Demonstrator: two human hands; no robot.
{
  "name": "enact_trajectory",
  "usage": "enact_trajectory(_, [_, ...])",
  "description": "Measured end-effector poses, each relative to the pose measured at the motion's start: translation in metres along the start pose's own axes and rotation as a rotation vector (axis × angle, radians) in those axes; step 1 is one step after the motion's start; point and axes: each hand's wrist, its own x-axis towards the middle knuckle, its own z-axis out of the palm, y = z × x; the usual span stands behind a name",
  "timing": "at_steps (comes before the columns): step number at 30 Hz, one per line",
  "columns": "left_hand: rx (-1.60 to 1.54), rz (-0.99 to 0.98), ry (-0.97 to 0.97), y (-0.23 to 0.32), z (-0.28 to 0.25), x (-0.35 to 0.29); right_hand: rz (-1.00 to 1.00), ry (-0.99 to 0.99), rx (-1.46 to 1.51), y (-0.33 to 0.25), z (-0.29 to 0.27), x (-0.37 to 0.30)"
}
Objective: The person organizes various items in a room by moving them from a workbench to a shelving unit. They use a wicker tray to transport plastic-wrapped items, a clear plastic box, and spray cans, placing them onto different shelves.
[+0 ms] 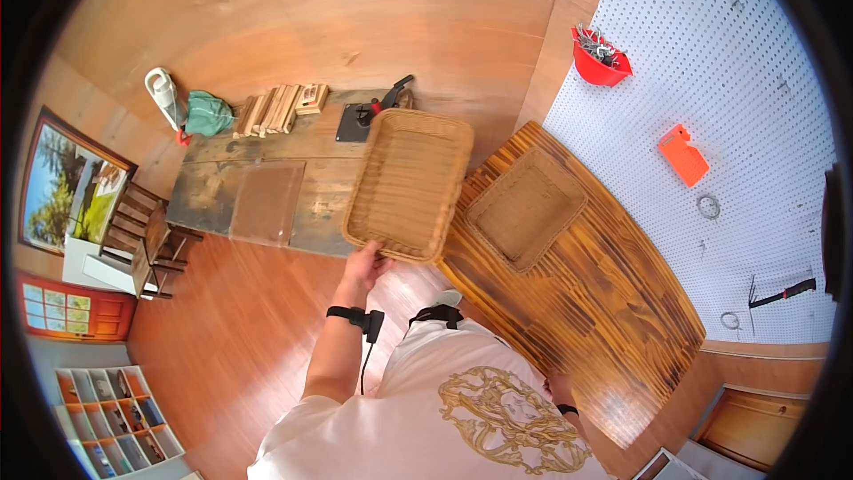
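Note:
A shallow, rectangular wicker basket (409, 182) is tilted up in front of me, its inside showing bare. My left hand (363, 268) is closed on its near rim, at the lower left corner. Behind it lies part of the dark wooden workbench. A second, smaller wicker basket (526, 211) sits on the striped wooden table (613, 302) to the right. My right hand (558, 386) hangs low by my side, close to that table's near edge. My shirt partly covers it, and its fingers cannot be made out.
On the workbench (195, 182) stand a stack of wood strips (271, 111), a green cloth bag (210, 113), a black-based tool (355, 123) and a brown mat (267, 202). A wooden chair (151, 236) is at the left. A pegboard (640, 116) with a red bin (602, 62) rises at the right.

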Motion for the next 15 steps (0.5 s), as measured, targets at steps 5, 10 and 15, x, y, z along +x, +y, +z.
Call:
enact_trajectory(5, [-0.174,-0.010,0.174,0.007,-0.073,0.016,-0.107,-0.008,-0.077,-0.013,0.023,-0.019])
enact_trajectory(10, [-0.172,-0.126,0.233,0.015,-0.118,0.047,-0.599,-0.070,-0.295,0.015,0.028,-0.024])
enact_trajectory(15, [-0.173,-0.124,0.291,0.017,-0.134,0.062,-0.557,-0.032,-0.347,0.038,0.028,-0.023])
